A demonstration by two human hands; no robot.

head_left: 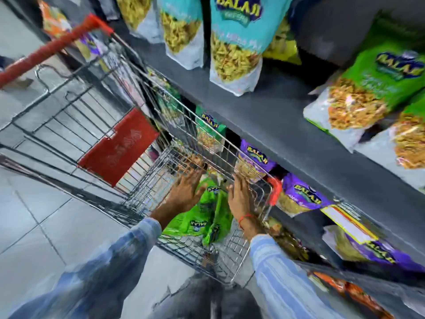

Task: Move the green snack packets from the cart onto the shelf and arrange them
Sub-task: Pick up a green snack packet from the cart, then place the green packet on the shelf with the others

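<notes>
Several green snack packets [202, 217] lie in the bottom of the wire cart [147, 187]. Both my hands reach down into the cart basket. My left hand [187, 187] hovers over the left side of the green pile, fingers spread. My right hand [240, 194] sits at the right side of the pile, fingers spread, palm facing the packets. Neither hand visibly holds a packet. On the shelf [287, 120] to the upper right stand green packets [372, 88] of the same brand.
Teal packets [236, 40] stand on the shelf to the left of the green ones. Purple packets [303, 196] fill the lower shelf beside the cart. The cart has a red handle [55, 47] and a red child-seat flap [119, 146]. Tiled floor [34, 226] lies to the left.
</notes>
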